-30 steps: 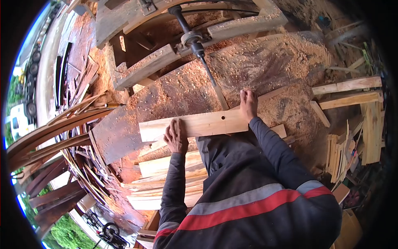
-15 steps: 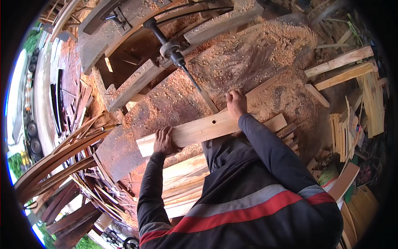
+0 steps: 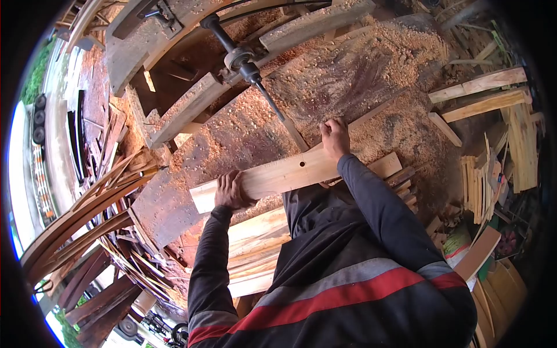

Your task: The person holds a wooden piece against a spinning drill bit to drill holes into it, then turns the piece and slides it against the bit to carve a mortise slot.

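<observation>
One pale board (image 3: 272, 177) with a dark hole (image 3: 302, 163) is on the near side of the drill bit (image 3: 270, 103), the left hand (image 3: 234, 191) in a clamped grip toward its left end, the right hand (image 3: 335, 138) likewise at its right.

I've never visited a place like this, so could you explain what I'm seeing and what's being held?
No robot here: these are a person's bare hands, seen by a camera worn on that person's head, looking forward and down. The left hand and right hand hold a pale board with a dark hole through its face. Beyond it, a machine points a thin rod, probably a drill bit, toward the board without touching it. Shavings lie over the brown surface; planks lie nearer the person.
</observation>
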`<state>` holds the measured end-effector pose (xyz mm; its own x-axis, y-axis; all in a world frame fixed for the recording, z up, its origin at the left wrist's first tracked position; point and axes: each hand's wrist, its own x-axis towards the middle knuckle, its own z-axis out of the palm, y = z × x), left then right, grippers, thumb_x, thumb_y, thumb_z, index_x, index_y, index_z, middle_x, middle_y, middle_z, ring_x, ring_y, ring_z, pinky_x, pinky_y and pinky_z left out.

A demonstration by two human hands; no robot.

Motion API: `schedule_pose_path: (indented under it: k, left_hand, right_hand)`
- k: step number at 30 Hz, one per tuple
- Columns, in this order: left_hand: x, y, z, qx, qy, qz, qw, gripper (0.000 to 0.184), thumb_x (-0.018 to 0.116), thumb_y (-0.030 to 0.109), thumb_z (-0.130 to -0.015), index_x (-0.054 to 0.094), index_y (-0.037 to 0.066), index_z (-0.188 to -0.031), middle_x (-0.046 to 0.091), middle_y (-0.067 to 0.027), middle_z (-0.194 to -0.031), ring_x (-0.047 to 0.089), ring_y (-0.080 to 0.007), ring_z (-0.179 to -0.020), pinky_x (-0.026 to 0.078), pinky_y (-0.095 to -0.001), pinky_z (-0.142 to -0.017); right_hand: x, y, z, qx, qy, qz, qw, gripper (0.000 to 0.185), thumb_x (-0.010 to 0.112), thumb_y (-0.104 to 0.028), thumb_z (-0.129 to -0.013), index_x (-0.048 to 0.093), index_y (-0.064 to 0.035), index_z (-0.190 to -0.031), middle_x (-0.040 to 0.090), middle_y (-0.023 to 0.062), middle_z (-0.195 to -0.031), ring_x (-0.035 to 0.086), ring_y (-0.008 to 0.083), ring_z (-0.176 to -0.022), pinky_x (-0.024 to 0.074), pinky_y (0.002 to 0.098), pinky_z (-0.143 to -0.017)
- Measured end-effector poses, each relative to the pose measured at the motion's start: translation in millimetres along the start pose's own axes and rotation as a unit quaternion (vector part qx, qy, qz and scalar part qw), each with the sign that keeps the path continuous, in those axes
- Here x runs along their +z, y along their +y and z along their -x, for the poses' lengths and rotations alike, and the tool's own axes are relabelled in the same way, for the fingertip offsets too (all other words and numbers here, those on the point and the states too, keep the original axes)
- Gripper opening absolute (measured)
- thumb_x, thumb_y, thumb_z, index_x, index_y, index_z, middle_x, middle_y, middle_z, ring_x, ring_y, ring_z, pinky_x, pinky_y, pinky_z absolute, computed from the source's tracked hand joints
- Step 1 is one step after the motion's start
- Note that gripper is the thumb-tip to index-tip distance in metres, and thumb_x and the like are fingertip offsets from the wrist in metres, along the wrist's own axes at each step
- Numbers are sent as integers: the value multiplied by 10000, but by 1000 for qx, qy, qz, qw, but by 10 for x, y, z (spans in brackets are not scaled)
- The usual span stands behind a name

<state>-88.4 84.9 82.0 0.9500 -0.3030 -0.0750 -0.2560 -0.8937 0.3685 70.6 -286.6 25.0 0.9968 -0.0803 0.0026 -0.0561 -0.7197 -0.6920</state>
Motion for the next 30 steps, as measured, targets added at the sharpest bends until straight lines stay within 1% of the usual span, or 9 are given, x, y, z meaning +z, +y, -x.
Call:
schedule_pose_path:
  k: [2, 4, 6, 9, 12, 14, 17, 25, 30]
  left_hand:
    - [14, -10, 8, -1, -12, 4, 1000, 1118, 923, 487, -494, 436, 53, -1401, 483, -217, -1396, 452, -422, -1304, 334, -575, -1127]
    - [26, -19, 25, 0, -9, 8, 1000, 1119, 923, 488, -492, 435, 53, -1401, 483, -217, -1396, 451, -422, -1306, 333, -574, -1130]
    - [20, -14, 20, 1, -4, 12, 1000, 1120, 922, 489, -491, 435, 52, -1400, 484, -218, -1397, 450, -422, -1307, 332, -573, -1133]
    - [6, -11, 13, 10, 14, 7, 1000, 1046, 894, 515, -536, 473, 67, -1381, 512, -196, -1340, 492, -398, -1253, 355, -572, -1096]
    - [20, -8, 26, -1, -4, 2, 1000, 1129, 919, 498, -494, 427, 53, -1407, 484, -215, -1400, 460, -422, -1294, 334, -578, -1125]
    - [-26, 19, 8, 11, 7, -11, 1000, 1046, 893, 518, -558, 467, 65, -1399, 509, -193, -1343, 487, -400, -1262, 351, -574, -1103]
    - [-23, 18, 11, 12, 10, -8, 1000, 1046, 892, 513, -565, 463, 61, -1405, 508, -195, -1347, 486, -400, -1267, 350, -575, -1108]
    - [-22, 25, 6, 11, 14, -8, 1000, 1043, 891, 498, -568, 460, 54, -1408, 506, -191, -1359, 482, -399, -1279, 344, -576, -1119]
    - [-53, 60, 3, 4, 8, -4, 1000, 1041, 892, 491, -564, 459, 62, -1408, 505, -192, -1362, 478, -400, -1285, 341, -576, -1123]
  right_hand:
    - [-10, -20, 1, 4, -6, 5, 1000, 209, 665, -258, -941, 615, -65, -876, 598, 153, -996, 555, 398, -1014, 487, 509, -872]
    - [-26, -49, 3, -15, 15, 15, 1000, 233, 687, -235, -946, 606, -36, -856, 576, 146, -925, 557, 358, -948, 470, 455, -841]
    - [-34, -63, 5, -7, 10, 12, 1000, 235, 688, -234, -945, 604, -35, -852, 577, 146, -927, 557, 357, -948, 469, 456, -843]
    - [-24, -56, -1, -5, 7, 10, 1000, 239, 688, -235, -944, 604, -33, -847, 578, 146, -931, 557, 357, -949, 467, 461, -848]
    - [-16, -47, 7, -10, 7, 12, 1000, 242, 685, -239, -944, 606, -33, -844, 577, 146, -932, 555, 354, -951, 465, 464, -851]
    - [-21, -48, -2, -8, 6, 11, 1000, 242, 683, -241, -944, 608, -34, -844, 574, 145, -931, 554, 351, -951, 463, 464, -853]
    - [-23, -19, -7, -2, -21, 26, 999, 227, 660, -260, -952, 612, -52, -876, 593, 159, -995, 557, 391, -1015, 493, 498, -857]
    - [-18, -7, -1, -12, -10, 5, 1000, 198, 696, -212, -929, 607, -55, -848, 572, 132, -938, 554, 355, -960, 490, 475, -810]
    - [7, 8, 9, -12, 7, 9, 1000, 234, 692, -232, -947, 619, -30, -852, 570, 127, -905, 551, 325, -924, 464, 443, -831]
